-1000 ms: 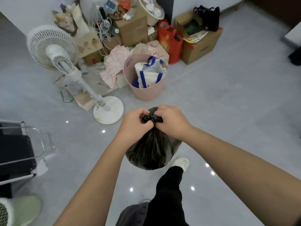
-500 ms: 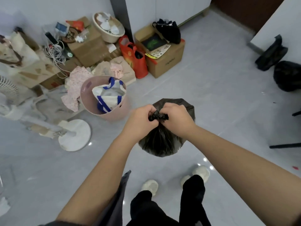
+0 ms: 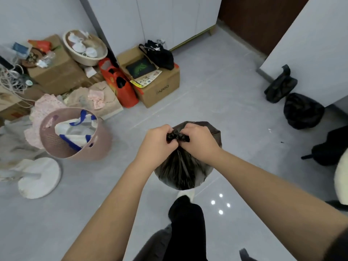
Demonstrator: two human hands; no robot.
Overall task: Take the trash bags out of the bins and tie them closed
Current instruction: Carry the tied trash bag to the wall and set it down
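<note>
A full black trash bag point(image 3: 181, 170) hangs in the air in front of me, above my legs. Its gathered neck is bunched into a knot point(image 3: 177, 136) between my two fists. My left hand point(image 3: 157, 143) grips the neck from the left and my right hand point(image 3: 200, 142) grips it from the right, knuckles nearly touching. Two more black trash bags point(image 3: 302, 111) lie on the floor at the right, against the white wall corner.
A pink basket point(image 3: 75, 146) holding a blue-and-white bag stands at the left, beside a white fan base point(image 3: 38, 178). Cardboard boxes point(image 3: 160, 85), a red bag point(image 3: 120, 85) and clutter line the back wall. Dark objects sit at the right edge. Grey tiled floor lies between.
The view has swung to the right: the fan and basket slid left, and the black bags by the right wall came closer. Both hands keep their grip on the bag's neck.
</note>
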